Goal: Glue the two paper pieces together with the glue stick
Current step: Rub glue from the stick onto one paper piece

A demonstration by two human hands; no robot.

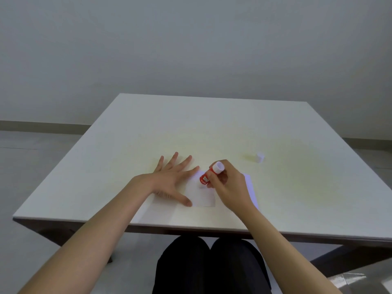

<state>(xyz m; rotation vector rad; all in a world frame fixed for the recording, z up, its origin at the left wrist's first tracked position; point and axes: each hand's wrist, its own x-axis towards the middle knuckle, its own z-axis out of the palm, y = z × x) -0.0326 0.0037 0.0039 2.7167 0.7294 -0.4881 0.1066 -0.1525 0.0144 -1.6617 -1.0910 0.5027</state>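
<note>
A white paper piece [201,196] lies flat near the table's front edge. My left hand [171,179] presses on its left part, fingers spread and palm down. My right hand [228,183] grips a red glue stick [209,176] with a white bottom end, tilted, its tip down on the paper. A second white paper piece [250,187] lies to the right, mostly hidden under my right hand and wrist. The glue stick's white cap [260,157] rests on the table further back to the right.
The pale square table [212,128] has its front edge just above my lap. A grey wall stands behind it and grey floor shows on both sides.
</note>
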